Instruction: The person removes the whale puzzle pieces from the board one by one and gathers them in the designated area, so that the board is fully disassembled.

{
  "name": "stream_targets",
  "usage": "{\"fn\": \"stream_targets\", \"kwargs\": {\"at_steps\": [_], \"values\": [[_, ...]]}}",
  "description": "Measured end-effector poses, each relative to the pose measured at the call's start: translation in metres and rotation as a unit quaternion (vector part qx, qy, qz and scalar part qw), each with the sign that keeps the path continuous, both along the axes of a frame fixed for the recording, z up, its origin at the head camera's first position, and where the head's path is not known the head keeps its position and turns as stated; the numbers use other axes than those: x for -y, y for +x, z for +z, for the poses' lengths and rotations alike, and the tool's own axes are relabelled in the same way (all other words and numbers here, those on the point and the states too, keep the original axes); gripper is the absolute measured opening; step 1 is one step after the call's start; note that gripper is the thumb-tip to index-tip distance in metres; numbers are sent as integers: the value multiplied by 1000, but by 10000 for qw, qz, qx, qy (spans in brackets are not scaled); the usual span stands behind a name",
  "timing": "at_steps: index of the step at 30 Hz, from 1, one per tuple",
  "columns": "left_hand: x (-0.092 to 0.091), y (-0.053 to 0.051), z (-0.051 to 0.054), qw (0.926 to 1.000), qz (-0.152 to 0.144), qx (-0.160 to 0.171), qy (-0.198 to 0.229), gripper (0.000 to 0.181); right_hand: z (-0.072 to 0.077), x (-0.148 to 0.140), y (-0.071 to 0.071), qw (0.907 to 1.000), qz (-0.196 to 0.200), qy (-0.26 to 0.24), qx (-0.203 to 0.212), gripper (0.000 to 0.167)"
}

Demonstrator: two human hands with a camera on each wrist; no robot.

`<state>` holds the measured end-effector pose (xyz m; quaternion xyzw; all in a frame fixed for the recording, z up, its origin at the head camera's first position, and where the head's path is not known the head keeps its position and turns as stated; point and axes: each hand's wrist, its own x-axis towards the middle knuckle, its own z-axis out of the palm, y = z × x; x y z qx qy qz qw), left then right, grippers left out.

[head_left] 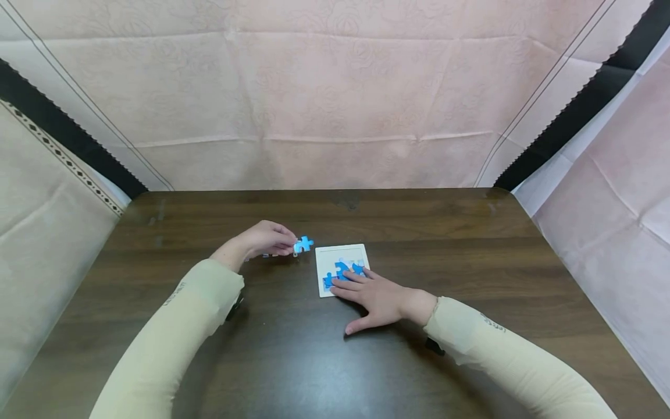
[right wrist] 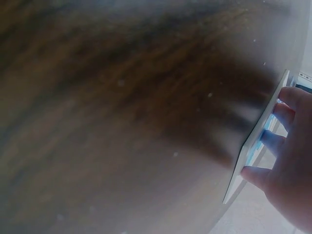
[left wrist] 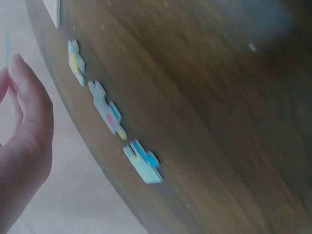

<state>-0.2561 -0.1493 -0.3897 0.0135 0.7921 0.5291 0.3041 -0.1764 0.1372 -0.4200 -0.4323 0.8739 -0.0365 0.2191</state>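
My left hand (head_left: pixel 268 238) pinches a blue puzzle piece (head_left: pixel 303 244) above the table, just left of the white puzzle board (head_left: pixel 342 252). In the left wrist view the left hand (left wrist: pixel 29 117) is at the left edge, a thin edge of the piece (left wrist: pixel 7 46) at its fingertips. My right hand (head_left: pixel 379 297) lies on the board's lower right with fingers spread, over blue pieces (head_left: pixel 328 280) in the frame. The right wrist view shows the right hand's (right wrist: pixel 287 151) fingertips resting on the board (right wrist: pixel 235 180); they partly hide the pieces.
Several loose puzzle pieces, among them one with yellow (left wrist: pixel 75 63), one with pink (left wrist: pixel 108 114) and one with a blue knob (left wrist: pixel 144 163), lie in a row on the brown table (head_left: pixel 293 349) by the left hand. Pale cloth (head_left: pixel 335 105) hangs behind the table.
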Motion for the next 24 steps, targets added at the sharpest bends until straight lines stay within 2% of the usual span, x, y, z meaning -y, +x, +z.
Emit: {"fn": "stream_targets", "kwargs": {"at_steps": [5, 14, 24], "values": [[13, -1, 1, 9993, 109, 144, 318, 35, -1, 0, 0, 10000, 2, -12, -45, 81], [36, 4, 2, 9996, 148, 145, 182, 39, 0, -1, 1, 10000, 8, -40, -26, 81], [60, 12, -2, 9996, 206, 201, 47, 45, -1, -1, 2, 10000, 40, -43, -63, 81]]}}
